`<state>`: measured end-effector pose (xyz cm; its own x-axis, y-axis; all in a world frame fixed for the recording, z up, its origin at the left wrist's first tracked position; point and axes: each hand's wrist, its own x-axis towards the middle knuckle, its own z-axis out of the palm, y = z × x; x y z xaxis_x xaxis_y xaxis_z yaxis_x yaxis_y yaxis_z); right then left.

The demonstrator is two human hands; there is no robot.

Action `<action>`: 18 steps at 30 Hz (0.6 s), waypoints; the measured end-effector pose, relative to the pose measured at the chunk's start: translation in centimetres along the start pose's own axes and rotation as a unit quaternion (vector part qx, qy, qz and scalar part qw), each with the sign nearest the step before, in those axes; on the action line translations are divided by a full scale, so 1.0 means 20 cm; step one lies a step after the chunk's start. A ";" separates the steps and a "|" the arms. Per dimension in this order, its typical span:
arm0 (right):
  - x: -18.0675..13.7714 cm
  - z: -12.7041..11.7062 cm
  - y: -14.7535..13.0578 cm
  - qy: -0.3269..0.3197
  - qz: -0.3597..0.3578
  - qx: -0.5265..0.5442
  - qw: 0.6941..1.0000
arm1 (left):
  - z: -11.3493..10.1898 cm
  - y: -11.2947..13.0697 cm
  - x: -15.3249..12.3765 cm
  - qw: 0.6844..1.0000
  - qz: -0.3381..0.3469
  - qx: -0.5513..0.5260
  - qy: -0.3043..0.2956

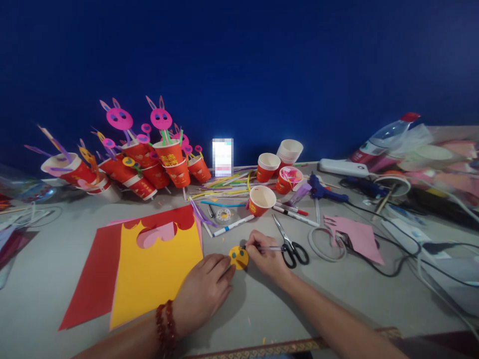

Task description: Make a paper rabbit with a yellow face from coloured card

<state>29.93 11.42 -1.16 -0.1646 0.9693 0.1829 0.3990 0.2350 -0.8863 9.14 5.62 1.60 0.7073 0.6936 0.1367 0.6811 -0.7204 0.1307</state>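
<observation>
A small yellow paper disc (238, 257) with dark spots lies on the grey table. My left hand (205, 289) rests flat beside it, fingertips pinning its left edge; a bead bracelet is on that wrist. My right hand (266, 255) is closed around a pen (270, 248), whose tip touches the disc's upper right edge. Black-handled scissors (290, 244) lie just right of my right hand.
Yellow paper (153, 274) over red paper (90, 279) lies to the left. Red paper cups with pink rabbit heads (160, 149) stand at the back left. Loose cups (262, 198), markers, straws, a blue glue gun (325, 192), pink paper (355, 237), cables and a bottle crowd the right.
</observation>
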 end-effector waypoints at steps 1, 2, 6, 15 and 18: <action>0.00 0.00 0.00 -0.001 -0.001 -0.002 1.000 | 0.00 0.00 0.00 1.000 0.001 0.000 0.000; 0.00 0.00 0.00 -0.001 -0.002 -0.005 1.000 | 0.00 0.00 0.00 1.000 0.001 0.000 0.000; 0.00 0.00 0.01 -0.001 -0.008 -0.015 1.000 | 0.01 0.00 0.00 1.000 -0.001 0.002 0.000; -0.01 0.00 0.00 -0.001 -0.004 -0.004 1.000 | 0.01 0.00 0.00 1.000 0.000 0.000 0.001; -0.01 0.00 0.01 0.002 -0.006 -0.007 1.000 | 0.02 0.00 0.00 1.000 0.002 0.000 0.004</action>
<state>30.02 11.34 -1.27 -0.1664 0.9667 0.1943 0.4105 0.2471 -0.8778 9.19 5.65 1.30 0.7078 0.6912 0.1456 0.6787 -0.7226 0.1310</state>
